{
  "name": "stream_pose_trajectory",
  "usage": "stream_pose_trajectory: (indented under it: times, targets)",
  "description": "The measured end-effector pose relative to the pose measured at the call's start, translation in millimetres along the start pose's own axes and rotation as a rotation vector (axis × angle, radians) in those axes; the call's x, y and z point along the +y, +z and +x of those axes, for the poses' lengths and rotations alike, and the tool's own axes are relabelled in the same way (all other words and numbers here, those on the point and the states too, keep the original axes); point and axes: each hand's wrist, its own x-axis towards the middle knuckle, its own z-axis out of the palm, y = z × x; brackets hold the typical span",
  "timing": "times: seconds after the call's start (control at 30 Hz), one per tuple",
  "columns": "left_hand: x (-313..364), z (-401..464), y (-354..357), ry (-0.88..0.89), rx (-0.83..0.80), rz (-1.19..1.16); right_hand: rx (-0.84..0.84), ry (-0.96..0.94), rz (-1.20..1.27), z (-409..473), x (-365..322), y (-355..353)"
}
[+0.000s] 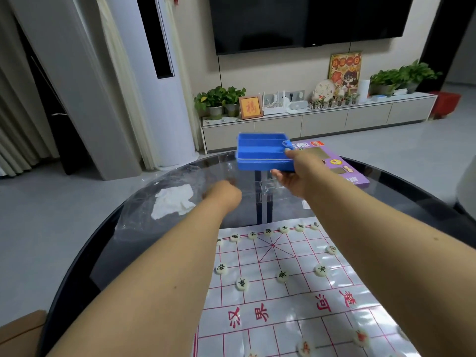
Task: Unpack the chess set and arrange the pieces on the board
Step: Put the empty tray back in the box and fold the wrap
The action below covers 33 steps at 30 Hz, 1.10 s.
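The right hand (291, 180) grips a blue plastic tray (264, 153) by its near right corner, thumb on the rim and fingers beneath, holding it up above the far side of the round dark glass worktop (85, 253); the tray's ribbed compartments show nothing inside; the left hand (224, 195) reaches out over the worktop with fingers curled, though whether it holds anything I cannot tell; just beyond it lies a crumpled white paper (173, 200) under clear plastic wrap (144, 202); a purple box (337, 163) lies flat on the worktop behind the tray, its printing too blurred to read; nearer, the white chess board sheet (291, 292) with red grid lines carries red river characters, among them 河 and 界; pale round chess pieces (242, 284) with dark characters stand on its far rows, and pieces with red marks on its near rows.
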Motion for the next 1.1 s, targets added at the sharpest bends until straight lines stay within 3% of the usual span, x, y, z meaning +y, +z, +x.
stream_pose_trajectory:
  times: [0.07, 0.1, 0.17, 0.23, 0.3, 0.4, 0.47, 0.57, 0.83, 1.1]
  targets:
    - [4, 3, -1, -0.06, 0.13, -0.146, -0.011, -0.006, -0.04, 5, 8, -1]
    - [8, 3, -4, -0.107, 0.155, -0.396, -0.025, -0.011, -0.064, 5, 14, -1]
    - [14, 2, -7, -0.192, 0.01, -0.935, -0.041, -0.015, -0.131, 6, 24, 0]
    - [16, -4, -8, -0.189, -0.141, -1.155, -0.047, -0.053, -0.206, 7, 29, -1]
    - [15, -7, -5, -0.195, -0.11, -1.179, 0.024, -0.156, -0.328, 15, 27, -9]
    - [7, -7, -4, -0.199, -0.043, -1.265, 0.338, -0.348, -0.777, 31, 20, -44]
    - [5, -11, -7, -0.198, -0.022, -1.302, 0.512, -0.325, -0.998, 38, 22, -73]
    - [3, -16, -11, -0.198, -0.022, -1.299, 0.615, -0.26, -1.198, 46, 36, -95]
    - [4, -25, -16, -0.189, -0.017, -1.268, 0.664, -0.167, -1.456, 52, 41, -98]
    - [3, -31, -22, -0.191, -0.008, -1.266, 0.63, -0.072, -1.491, 58, 34, -89]
